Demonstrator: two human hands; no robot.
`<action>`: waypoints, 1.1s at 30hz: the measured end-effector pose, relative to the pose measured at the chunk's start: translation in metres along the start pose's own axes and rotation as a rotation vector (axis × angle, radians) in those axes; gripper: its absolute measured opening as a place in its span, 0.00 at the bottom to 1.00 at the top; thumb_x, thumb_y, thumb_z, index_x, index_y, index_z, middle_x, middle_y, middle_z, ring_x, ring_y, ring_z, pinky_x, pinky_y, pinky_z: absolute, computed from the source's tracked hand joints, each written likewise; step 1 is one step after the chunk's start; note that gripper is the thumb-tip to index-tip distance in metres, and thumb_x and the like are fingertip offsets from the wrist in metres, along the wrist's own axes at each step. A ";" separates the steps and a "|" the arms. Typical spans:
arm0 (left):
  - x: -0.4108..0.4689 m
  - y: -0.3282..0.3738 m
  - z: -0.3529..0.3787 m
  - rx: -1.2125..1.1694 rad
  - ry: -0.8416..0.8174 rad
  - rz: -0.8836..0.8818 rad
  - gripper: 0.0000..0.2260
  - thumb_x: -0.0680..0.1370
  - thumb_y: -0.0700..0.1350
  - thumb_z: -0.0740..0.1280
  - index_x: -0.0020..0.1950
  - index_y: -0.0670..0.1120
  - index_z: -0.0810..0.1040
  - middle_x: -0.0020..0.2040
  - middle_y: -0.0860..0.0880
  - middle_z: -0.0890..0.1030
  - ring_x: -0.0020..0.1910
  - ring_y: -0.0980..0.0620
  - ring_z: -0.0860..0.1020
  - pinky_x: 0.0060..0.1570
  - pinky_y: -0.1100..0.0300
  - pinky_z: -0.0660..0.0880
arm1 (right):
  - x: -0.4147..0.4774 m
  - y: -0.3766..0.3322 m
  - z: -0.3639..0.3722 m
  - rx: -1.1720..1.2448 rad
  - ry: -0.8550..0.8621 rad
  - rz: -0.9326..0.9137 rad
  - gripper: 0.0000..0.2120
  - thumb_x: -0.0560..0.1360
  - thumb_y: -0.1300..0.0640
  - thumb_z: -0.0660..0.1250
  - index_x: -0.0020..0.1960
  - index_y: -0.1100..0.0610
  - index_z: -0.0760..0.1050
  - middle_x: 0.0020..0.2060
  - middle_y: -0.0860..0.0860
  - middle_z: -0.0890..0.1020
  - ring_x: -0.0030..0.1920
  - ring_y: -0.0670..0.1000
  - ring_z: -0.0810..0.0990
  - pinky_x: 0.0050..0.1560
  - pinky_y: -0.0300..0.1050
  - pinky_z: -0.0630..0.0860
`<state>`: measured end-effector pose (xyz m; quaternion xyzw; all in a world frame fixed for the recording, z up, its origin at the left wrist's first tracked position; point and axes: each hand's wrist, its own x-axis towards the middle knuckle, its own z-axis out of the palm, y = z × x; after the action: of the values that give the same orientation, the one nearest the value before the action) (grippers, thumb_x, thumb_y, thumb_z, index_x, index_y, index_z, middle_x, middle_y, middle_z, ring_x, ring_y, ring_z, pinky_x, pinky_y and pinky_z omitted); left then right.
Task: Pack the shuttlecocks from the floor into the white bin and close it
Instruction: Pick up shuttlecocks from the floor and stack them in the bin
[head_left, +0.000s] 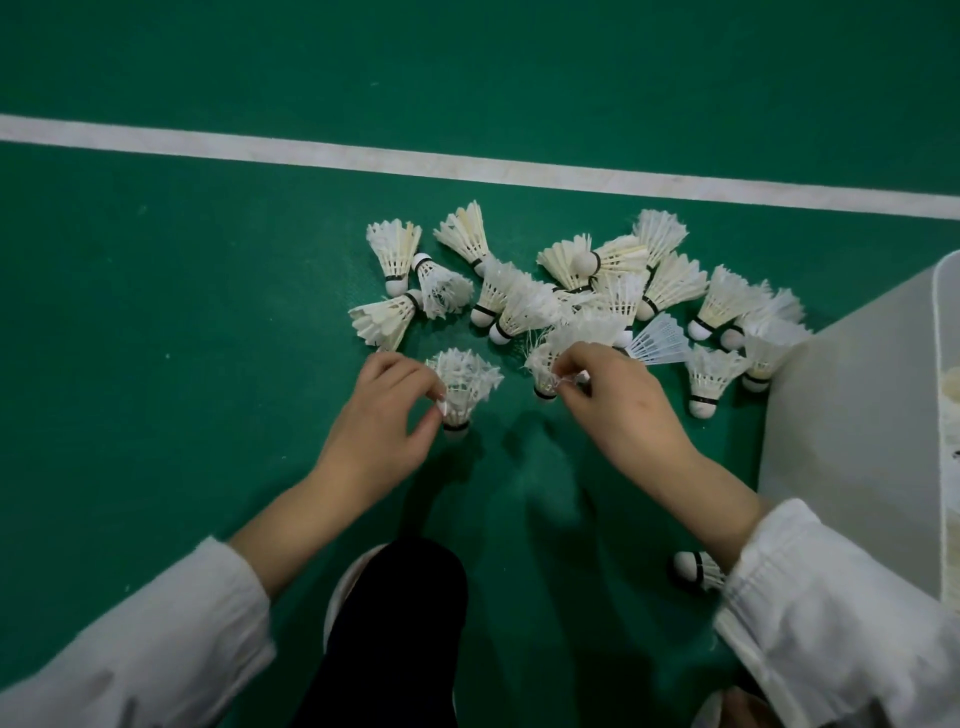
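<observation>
White shuttlecock (464, 387) tight in left grip (380, 415), second shuttlecock (543, 371) tight in right grip (623, 402).

Both bare forearms reach forward and down out of white sleeves (156, 639). The left grip (382, 415) pinches a shuttlecock (462, 387) between thumb and curled fingertips. The right grip (618, 410), knuckles up, pinches a second shuttlecock (543, 371). The grips are near each other, not touching.

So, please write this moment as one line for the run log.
phase: pickup | left hand: pinches near shuttlecock | right hand: pinches second shuttlecock | pile: on floor | white bin: at right
</observation>
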<state>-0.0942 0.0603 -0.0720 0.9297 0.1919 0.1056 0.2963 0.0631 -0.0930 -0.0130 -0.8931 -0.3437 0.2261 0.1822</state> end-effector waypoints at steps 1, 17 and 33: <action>-0.004 -0.002 -0.002 0.003 0.022 0.001 0.07 0.72 0.47 0.62 0.41 0.45 0.77 0.44 0.52 0.80 0.52 0.48 0.71 0.54 0.66 0.62 | 0.000 0.000 0.001 -0.001 -0.002 -0.001 0.08 0.75 0.61 0.61 0.53 0.58 0.75 0.52 0.54 0.80 0.50 0.55 0.77 0.47 0.45 0.69; 0.024 -0.021 0.002 -0.469 0.106 -0.834 0.13 0.78 0.52 0.62 0.58 0.46 0.72 0.52 0.47 0.76 0.48 0.50 0.74 0.47 0.58 0.68 | 0.000 -0.007 0.005 0.020 -0.009 -0.039 0.08 0.76 0.61 0.62 0.53 0.57 0.75 0.51 0.53 0.79 0.51 0.53 0.76 0.51 0.45 0.71; 0.021 0.005 -0.022 -0.337 0.099 -0.565 0.07 0.77 0.46 0.64 0.50 0.48 0.80 0.41 0.52 0.83 0.29 0.61 0.72 0.27 0.74 0.65 | -0.004 -0.002 -0.017 0.062 0.064 -0.103 0.08 0.76 0.60 0.62 0.53 0.58 0.77 0.49 0.52 0.78 0.50 0.51 0.76 0.52 0.42 0.71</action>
<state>-0.0806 0.0767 -0.0503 0.7714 0.4362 0.0943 0.4536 0.0677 -0.0975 0.0030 -0.8749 -0.3762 0.1982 0.2320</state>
